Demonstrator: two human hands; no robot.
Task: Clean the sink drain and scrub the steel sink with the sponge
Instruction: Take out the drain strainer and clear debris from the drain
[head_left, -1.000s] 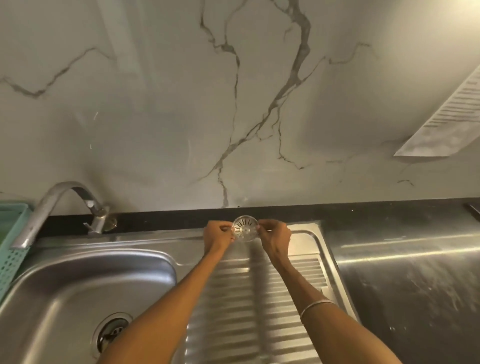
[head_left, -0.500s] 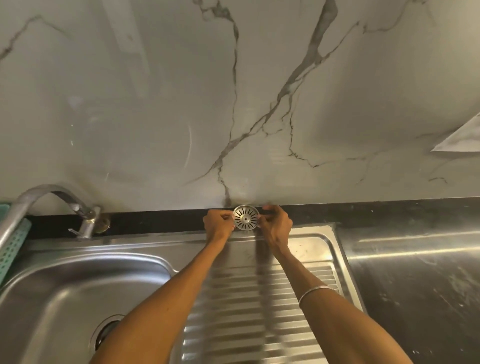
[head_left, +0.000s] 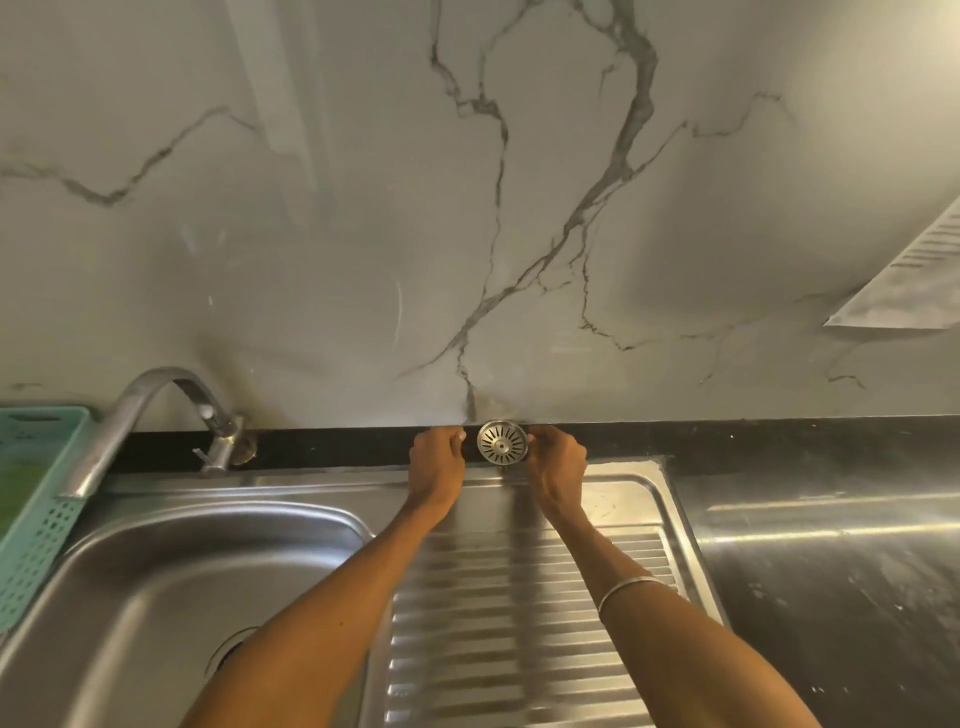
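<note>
Both hands are up at the back of the sink: the right hand (head_left: 553, 460) pinches the rim of the drain strainer (head_left: 502, 441), which stands on edge against the black strip under the wall, while the left hand (head_left: 437, 460) sits just beside it, fingers curled, though I can't tell if it's actually touching. My worry is that a round steel disc propped on its rim rolls easily, so one loose pinch probably sends it clattering down the ribbed drainboard (head_left: 519, 597) into the basin (head_left: 171, 587). The open drain hole (head_left: 228, 656) is down there too.
</note>
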